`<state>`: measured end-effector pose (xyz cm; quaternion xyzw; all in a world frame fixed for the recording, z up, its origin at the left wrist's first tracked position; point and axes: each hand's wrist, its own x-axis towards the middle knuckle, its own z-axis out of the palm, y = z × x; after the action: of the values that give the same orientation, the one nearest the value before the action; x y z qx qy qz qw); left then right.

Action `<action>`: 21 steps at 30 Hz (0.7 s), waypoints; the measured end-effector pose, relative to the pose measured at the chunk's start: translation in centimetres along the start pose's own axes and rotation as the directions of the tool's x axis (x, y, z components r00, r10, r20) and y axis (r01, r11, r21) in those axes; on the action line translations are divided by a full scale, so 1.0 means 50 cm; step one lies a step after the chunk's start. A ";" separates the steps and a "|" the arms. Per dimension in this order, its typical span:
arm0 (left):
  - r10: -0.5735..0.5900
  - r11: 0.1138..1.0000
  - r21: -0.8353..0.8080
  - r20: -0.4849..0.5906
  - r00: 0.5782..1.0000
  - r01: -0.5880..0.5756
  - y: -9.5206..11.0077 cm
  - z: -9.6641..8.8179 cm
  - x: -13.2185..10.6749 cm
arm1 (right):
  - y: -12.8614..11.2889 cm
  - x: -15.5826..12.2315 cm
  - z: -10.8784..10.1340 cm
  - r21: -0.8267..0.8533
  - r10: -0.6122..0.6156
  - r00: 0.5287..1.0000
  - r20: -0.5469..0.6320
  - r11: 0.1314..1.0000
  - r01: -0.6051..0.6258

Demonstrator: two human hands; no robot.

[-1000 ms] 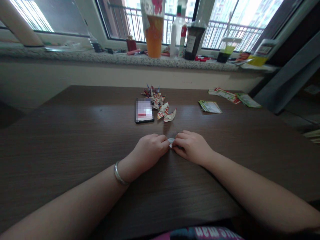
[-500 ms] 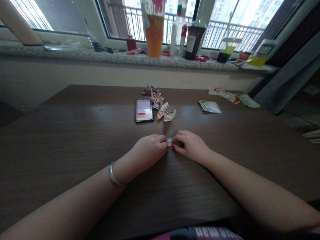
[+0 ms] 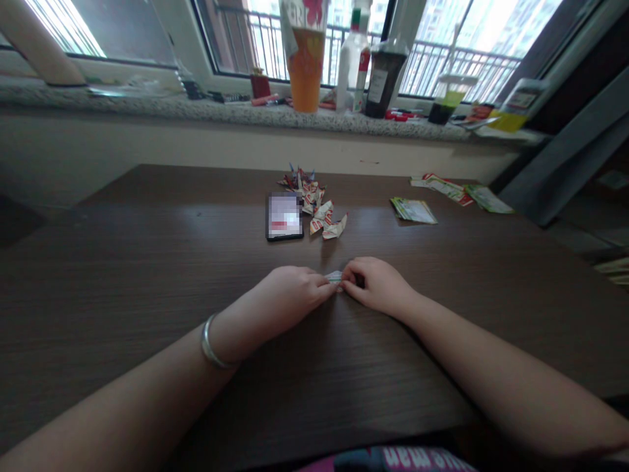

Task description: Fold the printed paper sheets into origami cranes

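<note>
My left hand point(image 3: 287, 298) and my right hand point(image 3: 376, 285) meet at the middle of the dark wooden table point(image 3: 147, 262). Both pinch a small folded piece of printed paper point(image 3: 335, 276) between their fingertips, low over the tabletop. Most of the paper is hidden by the fingers. A silver bangle point(image 3: 210, 344) sits on my left wrist. Beyond the hands lies a pile of folded paper figures point(image 3: 317, 210) beside a phone point(image 3: 284, 216) lying flat.
A stack of paper slips point(image 3: 413, 210) and more printed leaflets point(image 3: 459, 190) lie at the far right of the table. The stone windowsill point(image 3: 196, 111) carries an orange drink cup point(image 3: 305, 56), a white bottle point(image 3: 352, 56), a dark cup point(image 3: 384, 75) and small clutter.
My hands have stayed together on the paper, fingers shifting slightly. My left forearm has slid back a little, and the view has tilted slightly.
</note>
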<state>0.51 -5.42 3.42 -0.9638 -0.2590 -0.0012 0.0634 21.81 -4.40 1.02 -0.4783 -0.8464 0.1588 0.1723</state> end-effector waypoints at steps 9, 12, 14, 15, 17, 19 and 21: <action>-0.001 1.000 0.009 -0.034 0.999 0.001 0.004 0.012 0.005 | 0.000 0.001 -0.003 0.043 0.109 0.993 0.035 0.993 -0.111; -0.009 1.000 0.012 -0.028 1.000 0.009 0.004 0.016 0.005 | -0.002 0.002 -0.004 0.051 0.137 0.990 0.035 0.989 -0.138; -0.015 1.000 0.019 -0.016 1.000 0.015 0.003 0.019 0.005 | -0.003 0.002 -0.004 0.058 0.150 0.988 0.039 0.987 -0.152; -0.016 1.000 0.024 -0.016 1.000 0.017 0.001 0.020 0.006 | -0.004 0.002 -0.005 0.062 0.154 0.987 0.040 0.986 -0.157; -0.013 1.000 0.027 -0.033 0.999 0.014 -0.002 0.023 0.007 | -0.005 0.003 -0.005 0.070 0.156 0.987 0.042 0.985 -0.158; -0.010 1.000 0.015 -0.054 0.998 0.011 -0.005 0.025 0.009 | -0.005 0.003 -0.005 0.082 0.156 0.987 0.050 0.984 -0.160; -0.016 1.000 -0.007 -0.064 0.998 0.015 -0.007 0.028 0.011 | -0.005 0.003 -0.005 0.094 0.157 0.986 0.059 0.982 -0.162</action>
<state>0.78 -4.67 2.09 -0.9614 -0.2642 -0.0335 0.0684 21.66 -4.35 1.38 -0.5314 -0.8006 0.2257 0.1606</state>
